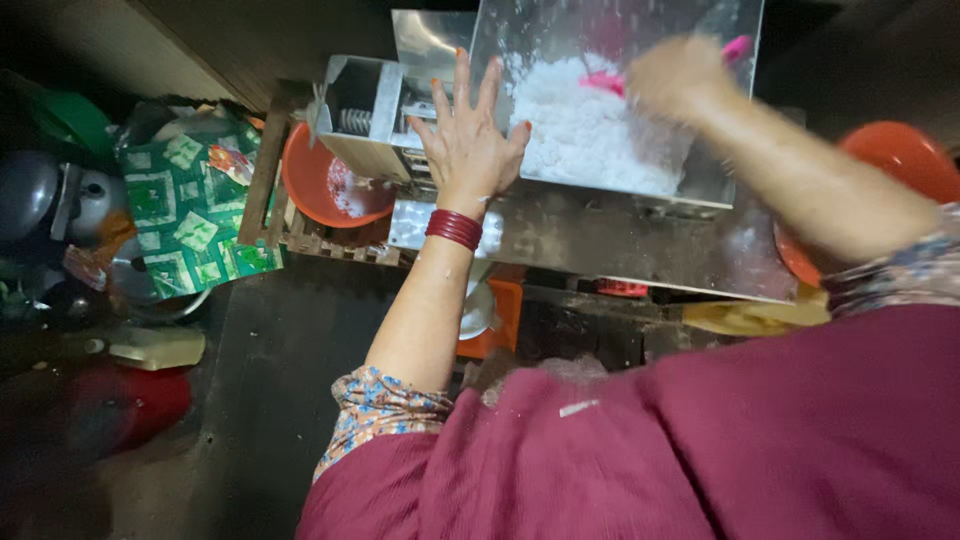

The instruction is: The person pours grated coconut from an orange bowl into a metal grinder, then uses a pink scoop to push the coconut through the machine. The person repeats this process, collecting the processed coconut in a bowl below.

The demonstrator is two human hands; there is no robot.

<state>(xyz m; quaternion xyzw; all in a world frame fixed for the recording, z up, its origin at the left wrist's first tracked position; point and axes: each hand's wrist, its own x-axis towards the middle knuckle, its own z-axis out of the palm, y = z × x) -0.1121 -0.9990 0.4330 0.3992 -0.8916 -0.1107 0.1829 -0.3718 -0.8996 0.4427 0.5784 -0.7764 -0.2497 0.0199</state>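
My left hand (466, 138) lies flat with fingers spread against the left wall of a steel hopper (700, 175) on a metal machine; red bangles circle that wrist. A heap of white grated stuff (585, 135) fills the hopper. Blurred with motion, my right hand (675, 78) is over the heap and closed on a pink scoop (604, 82), whose pink end shows past the fingers at the hopper's top right.
An orange bowl (310, 190) holding some white stuff sits under the machine's spout (358, 115) at left. A green patterned cloth (190, 210), metal pots (50, 200), a red basin (125, 405) and an orange basin (905, 155) at right surround the machine.
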